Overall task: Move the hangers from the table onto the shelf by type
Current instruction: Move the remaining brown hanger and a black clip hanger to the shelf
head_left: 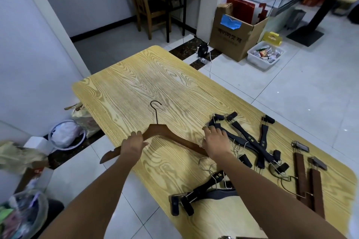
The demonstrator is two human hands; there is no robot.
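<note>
A brown wooden coat hanger (171, 137) with a black hook lies over the near left edge of the light wooden table (139, 83). My left hand (133, 144) grips its left arm. My right hand (214, 138) rests on its right arm with fingers spread, touching the pile of black clip hangers (250, 141). More black clip hangers (202, 194) lie near the front edge under my right forearm. Two brown clip hangers (308, 182) lie at the right end. No shelf is in view.
A cardboard box (233, 33) and a white bin (265, 55) stand on the floor beyond the table. A wooden chair (147, 6) and a desk are further back. Bags and a basin (67, 135) crowd the floor at the left.
</note>
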